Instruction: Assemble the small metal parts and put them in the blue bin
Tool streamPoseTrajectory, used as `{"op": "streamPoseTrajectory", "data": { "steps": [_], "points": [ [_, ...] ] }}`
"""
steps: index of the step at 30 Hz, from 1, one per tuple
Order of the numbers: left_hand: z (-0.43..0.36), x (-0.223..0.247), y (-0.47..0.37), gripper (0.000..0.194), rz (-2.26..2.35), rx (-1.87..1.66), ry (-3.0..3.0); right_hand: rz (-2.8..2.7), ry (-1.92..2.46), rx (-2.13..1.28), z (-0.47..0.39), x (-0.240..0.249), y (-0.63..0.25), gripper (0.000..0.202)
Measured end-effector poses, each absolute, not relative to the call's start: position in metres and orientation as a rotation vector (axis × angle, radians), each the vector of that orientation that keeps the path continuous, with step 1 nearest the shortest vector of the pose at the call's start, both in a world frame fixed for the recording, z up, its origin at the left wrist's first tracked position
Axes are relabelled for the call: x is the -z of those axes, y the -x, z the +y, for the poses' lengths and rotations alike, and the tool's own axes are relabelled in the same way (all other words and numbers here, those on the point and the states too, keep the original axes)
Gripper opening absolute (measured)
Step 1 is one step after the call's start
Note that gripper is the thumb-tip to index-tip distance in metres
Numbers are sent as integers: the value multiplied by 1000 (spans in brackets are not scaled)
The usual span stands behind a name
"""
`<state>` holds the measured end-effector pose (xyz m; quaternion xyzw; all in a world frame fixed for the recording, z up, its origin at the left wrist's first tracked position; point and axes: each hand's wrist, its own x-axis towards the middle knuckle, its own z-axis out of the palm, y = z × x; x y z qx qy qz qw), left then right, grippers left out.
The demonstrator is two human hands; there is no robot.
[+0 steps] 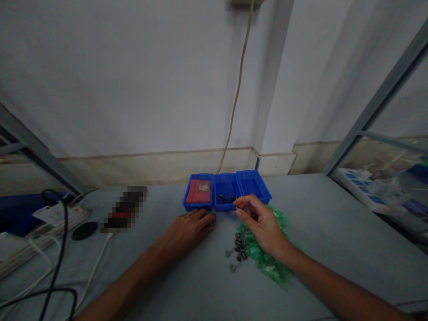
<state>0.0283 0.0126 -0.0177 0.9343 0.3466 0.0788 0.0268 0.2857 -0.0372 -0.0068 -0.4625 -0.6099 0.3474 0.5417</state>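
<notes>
My left hand (194, 226) rests low on the table in front of the left blue bin (198, 207), fingers together over small metal pieces that I cannot make out. My right hand (260, 223) pinches a small dark piece between thumb and finger, just in front of the middle blue bin (225, 207). That bin has several dark screws (223, 199) in it. In the left bin lies a red packet (199, 191). A pile of small metal parts (240, 246) sits between my hands, beside a green plastic bag (272, 266) partly under my right hand.
The right blue bin (253, 183) adjoins the middle one. At the left are a blurred-out dark object (124, 211), a black round disc (84, 230), a power strip (78, 218) and cables. Metal frame posts stand at both sides, and a wall is behind.
</notes>
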Motion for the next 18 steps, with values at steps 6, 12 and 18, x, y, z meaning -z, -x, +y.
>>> {"op": "streamPoseTrajectory", "data": {
  "steps": [6, 12, 18],
  "points": [
    [15, 20, -27, 21, 1068, -228, -2904, -1462, 1098, -844, -38, 8, -285, 14],
    [14, 19, -26, 17, 1106, -232, -2832, -1425, 1112, -924, -35, 13, -286, 18],
    [14, 18, -26, 20, 1082, -247, -2827, -1369, 1101, -1004, -34, 16, -286, 23]
  ]
}}
